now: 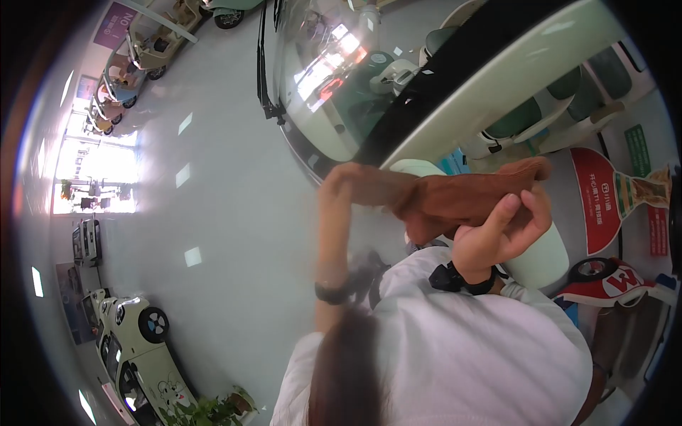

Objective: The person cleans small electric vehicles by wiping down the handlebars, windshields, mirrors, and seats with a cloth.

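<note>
A brown cloth [465,197] is stretched sideways in front of my body, close to the side of a pale vehicle [490,85]. My right hand [501,231] pinches its lower right edge between thumb and fingers. At the cloth's other end is my left hand [346,177], bent at the wrist and smeared by motion. The left fingers appear wrapped in or around the cloth, though their tips are hidden. Dark bands circle both wrists.
The vehicle's windshield [341,78] and black wiper [266,85] lie ahead. A red-and-white sign [595,202] and a red vehicle part [614,284] stand at right. A small pale car [135,341] and a potted plant [213,410] are at lower left.
</note>
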Motion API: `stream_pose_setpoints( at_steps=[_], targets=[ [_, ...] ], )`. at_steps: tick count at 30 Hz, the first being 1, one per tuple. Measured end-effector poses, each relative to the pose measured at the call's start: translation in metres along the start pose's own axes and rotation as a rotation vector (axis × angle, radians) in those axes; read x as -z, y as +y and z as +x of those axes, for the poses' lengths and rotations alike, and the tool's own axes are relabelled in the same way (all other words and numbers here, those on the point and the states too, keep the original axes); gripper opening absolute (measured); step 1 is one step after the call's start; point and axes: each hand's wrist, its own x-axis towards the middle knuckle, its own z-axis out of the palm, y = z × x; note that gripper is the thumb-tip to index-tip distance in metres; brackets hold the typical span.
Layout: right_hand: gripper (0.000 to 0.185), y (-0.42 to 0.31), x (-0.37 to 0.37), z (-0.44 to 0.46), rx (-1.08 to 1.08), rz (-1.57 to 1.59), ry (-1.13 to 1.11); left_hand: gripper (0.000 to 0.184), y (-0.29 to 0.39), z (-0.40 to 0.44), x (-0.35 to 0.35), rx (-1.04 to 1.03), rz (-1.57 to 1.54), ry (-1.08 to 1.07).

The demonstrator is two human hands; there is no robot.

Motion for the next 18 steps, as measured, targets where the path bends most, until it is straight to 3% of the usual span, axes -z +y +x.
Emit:
stream_pose_setpoints(
  at_steps=[3, 6, 8, 9, 12, 15, 18],
  targets=[
    [0.012, 0.01, -0.036, -0.008, 0.049, -0.11, 0.037, 0.016, -0.03, 0.031, 0.016, -0.015, 0.147, -0.075],
    [0.01, 0.027, -0.083, -0.011, 0.141, -0.397, -0.147, 0.015, -0.036, 0.042, 0.053, 0.22, -0.005, -0.151],
    [0.016, 0.031, -0.123, -0.011, 0.18, -0.576, -0.317, 0.017, -0.043, 0.051, 0.093, 0.096, 0.179, -0.22],
    [0.018, 0.034, -0.14, -0.022, 0.289, -0.677, -0.286, 0.017, -0.045, 0.059, 0.117, 0.02, 0.269, -0.253],
    [0.019, 0.04, -0.181, -0.051, 0.333, -0.797, -0.291, 0.019, -0.036, 0.079, 0.174, 0.029, 0.368, -0.282],
    [0.021, 0.055, -0.218, -0.088, 0.411, -0.92, -0.363, 0.02, -0.029, 0.093, 0.23, 0.09, 0.216, -0.369],
    [0.023, 0.066, -0.25, -0.132, 0.462, -0.947, -0.362, 0.026, -0.083, 0.097, 0.288, -0.019, 0.295, -0.411]
  ],
)
